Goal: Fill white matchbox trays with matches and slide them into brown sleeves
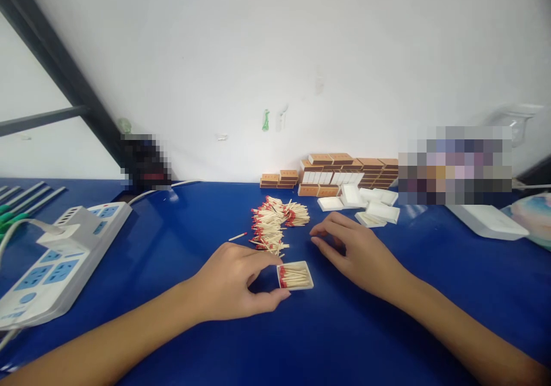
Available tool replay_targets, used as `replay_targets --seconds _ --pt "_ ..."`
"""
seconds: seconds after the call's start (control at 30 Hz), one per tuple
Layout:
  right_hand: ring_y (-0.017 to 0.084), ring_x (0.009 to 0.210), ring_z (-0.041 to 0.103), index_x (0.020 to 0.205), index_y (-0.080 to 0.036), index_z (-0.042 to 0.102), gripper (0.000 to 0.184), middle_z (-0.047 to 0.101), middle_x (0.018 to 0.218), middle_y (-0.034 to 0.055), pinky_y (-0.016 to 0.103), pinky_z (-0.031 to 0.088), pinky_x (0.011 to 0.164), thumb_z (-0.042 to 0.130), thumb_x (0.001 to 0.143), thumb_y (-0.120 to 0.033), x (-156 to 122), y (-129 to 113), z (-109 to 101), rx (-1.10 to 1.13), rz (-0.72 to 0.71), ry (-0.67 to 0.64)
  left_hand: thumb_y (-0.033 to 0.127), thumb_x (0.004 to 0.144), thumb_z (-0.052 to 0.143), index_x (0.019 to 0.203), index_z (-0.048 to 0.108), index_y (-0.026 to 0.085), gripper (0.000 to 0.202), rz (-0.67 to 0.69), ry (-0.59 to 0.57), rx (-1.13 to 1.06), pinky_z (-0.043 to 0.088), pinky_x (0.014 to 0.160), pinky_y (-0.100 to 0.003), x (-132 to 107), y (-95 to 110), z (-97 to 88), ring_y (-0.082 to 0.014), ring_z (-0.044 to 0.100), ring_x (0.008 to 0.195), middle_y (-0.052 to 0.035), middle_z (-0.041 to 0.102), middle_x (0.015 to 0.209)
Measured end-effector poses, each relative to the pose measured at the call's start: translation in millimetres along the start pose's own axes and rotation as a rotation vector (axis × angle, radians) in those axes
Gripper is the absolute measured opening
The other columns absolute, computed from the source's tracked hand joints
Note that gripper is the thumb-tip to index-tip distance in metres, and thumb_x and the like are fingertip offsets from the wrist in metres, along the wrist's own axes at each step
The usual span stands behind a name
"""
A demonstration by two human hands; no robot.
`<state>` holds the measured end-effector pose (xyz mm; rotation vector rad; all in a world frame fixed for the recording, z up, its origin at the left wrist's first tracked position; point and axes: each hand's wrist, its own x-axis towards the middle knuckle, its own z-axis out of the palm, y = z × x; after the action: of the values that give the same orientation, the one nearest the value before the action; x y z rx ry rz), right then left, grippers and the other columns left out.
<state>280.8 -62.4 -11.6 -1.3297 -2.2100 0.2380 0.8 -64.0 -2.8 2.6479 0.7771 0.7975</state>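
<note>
My left hand [235,283] pinches the left end of a small white matchbox tray [295,276] that lies on the blue table [181,242] and is filled with red-tipped matches. My right hand [353,251] hovers just right of the tray, fingers curled and slightly apart, with nothing visible in them. A loose pile of matches [275,222] lies just beyond both hands. One stray match [237,236] sits left of the pile.
Stacked brown matchbox sleeves [340,174] line the wall, with empty white trays [374,202] in front. A white power strip [60,254] with a plugged adapter lies at the left. A white flat device [488,221] rests at the right.
</note>
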Motion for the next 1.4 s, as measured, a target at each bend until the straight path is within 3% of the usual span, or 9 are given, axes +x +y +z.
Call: replay_targets --seconds 0.13,0.2,0.43,0.53,0.7,0.93,1.03,1.2,1.4 --pt "0.013 0.069 0.058 0.1 -0.022 0.067 0.014 0.063 0.097 0.0046 0.03 0.05 0.064 0.053 0.102 -0.024 0 -3 0 0.043 -0.028 0.015 0.035 0.085 0.076 0.105 0.073 0.02 0.026 0.008 -0.088 -0.006 0.036 0.049 -0.023 -1 1 0.3 -0.0098 0.054 0.048 0.0074 0.056 0.056" --pt "0.013 0.069 0.058 0.102 -0.022 0.067 0.015 0.064 0.097 0.0052 0.03 0.051 0.063 0.053 0.102 -0.025 0 -5 0 0.057 -0.04 0.039 0.036 0.085 0.075 0.104 0.073 0.02 0.025 0.018 -0.071 -0.012 0.036 0.049 -0.023 -1 1 0.4 -0.01 0.053 0.048 0.007 0.057 0.056" --pt "0.012 0.067 0.058 0.126 -0.024 0.061 0.025 0.062 0.103 0.0054 0.03 0.053 0.063 0.053 0.103 -0.028 -1 -1 0 0.026 -0.016 0.044 0.036 0.084 0.076 0.1 0.072 0.02 0.023 -0.002 -0.082 -0.003 0.038 0.052 -0.024 -2 -2 3.1 -0.0114 0.055 0.051 0.0061 0.057 0.058" --pt "0.013 0.067 0.059 0.122 -0.024 0.062 0.022 0.062 0.105 0.0054 0.03 0.053 0.064 0.052 0.103 -0.028 -1 1 2 0.026 -0.013 0.023 0.036 0.084 0.076 0.103 0.071 0.019 0.026 0.013 -0.015 0.0 0.038 0.053 -0.024 -2 -2 4.6 -0.0119 0.056 0.052 0.0056 0.059 0.059" --pt "0.012 0.068 0.06 0.116 -0.024 0.065 0.018 0.062 0.109 0.0055 0.031 0.054 0.065 0.053 0.103 -0.027 -1 0 5 0.026 -0.02 -0.044 0.037 0.087 0.074 0.102 0.071 0.019 0.024 0.016 -0.07 0.011 0.039 0.054 -0.025 -1 -4 4.3 -0.013 0.057 0.054 0.0046 0.061 0.061" --pt "0.016 0.083 0.065 0.113 -0.023 0.067 0.017 0.062 0.111 0.007 0.031 0.056 0.074 0.054 0.103 -0.027 0 -1 7 0.012 -0.067 -0.094 0.038 0.086 0.076 0.108 0.072 0.019 0.029 -0.021 -0.127 0.025 0.039 0.053 -0.025 -1 -6 3.7 -0.0134 0.058 0.054 0.0048 0.061 0.061" --pt "0.016 0.081 0.064 0.115 -0.023 0.066 0.018 0.062 0.109 0.0065 0.032 0.056 0.073 0.054 0.103 -0.029 1 0 9 0.002 -0.059 -0.096 0.039 0.089 0.074 0.111 0.071 0.018 0.031 0.005 -0.081 0.05 0.039 0.054 -0.025 -2 -8 2.4 -0.0131 0.058 0.054 0.0043 0.062 0.062" --pt "0.018 0.084 0.065 0.144 -0.029 0.054 0.039 0.061 0.113 0.0073 0.035 0.058 0.077 0.049 0.106 -0.031 4 5 14 -0.064 -0.069 -0.074 0.039 0.09 0.073 0.113 0.071 0.018 0.031 0.031 -0.072 0.059 0.041 0.055 -0.025 -2 -10 2.5 -0.0128 0.059 0.056 0.0039 0.064 0.065" --pt "0.02 0.088 0.068 0.131 -0.026 0.064 0.03 0.061 0.115 0.0082 0.038 0.059 0.082 0.048 0.105 -0.031 9 10 18 -0.086 -0.111 -0.044 0.038 0.089 0.074 0.114 0.071 0.017 0.032 0.053 -0.014 0.056 0.04 0.053 -0.025 -1 -8 0.9 -0.0109 0.056 0.051 0.0056 0.061 0.063"
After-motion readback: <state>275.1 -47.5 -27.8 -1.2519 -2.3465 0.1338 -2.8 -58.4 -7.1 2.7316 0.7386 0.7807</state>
